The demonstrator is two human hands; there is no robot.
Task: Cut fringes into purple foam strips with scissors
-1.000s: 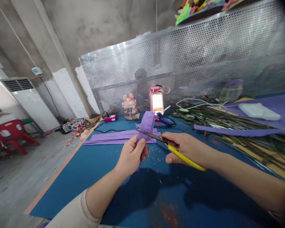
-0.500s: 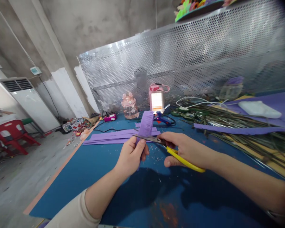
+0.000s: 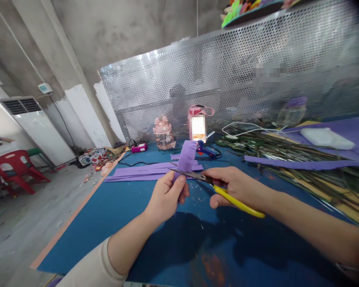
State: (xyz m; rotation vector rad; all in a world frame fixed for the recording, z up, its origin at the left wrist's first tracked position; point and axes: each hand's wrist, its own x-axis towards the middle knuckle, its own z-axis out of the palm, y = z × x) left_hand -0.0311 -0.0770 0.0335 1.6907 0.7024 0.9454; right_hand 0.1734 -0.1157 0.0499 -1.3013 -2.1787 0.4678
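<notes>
Between the thumb and fingers of my left hand (image 3: 166,196) is a purple paper strip (image 3: 187,155), standing up from the grip with a fringe of slits along its right edge. My right hand (image 3: 236,187) is closed around scissors (image 3: 237,202) with yellow handles. Their metal blades point left and lie across the strip, just above my left thumb. Behind my hands, several flat purple strips (image 3: 137,172) lie on the blue tabletop (image 3: 107,219). Small pale scraps are scattered beneath the scissors.
A pink clear bottle (image 3: 164,133), a magenta box (image 3: 138,148) and a blue glue gun (image 3: 208,150) stand or lie at the back. On the right are green stems (image 3: 275,149) and a white power bank-like block (image 3: 327,137). A perforated metal panel (image 3: 227,67) rises behind.
The right hand and scissors have shifted slightly right. The strip's upper part has straightened somewhat, and its slits show more clearly. My left hand has barely moved.
</notes>
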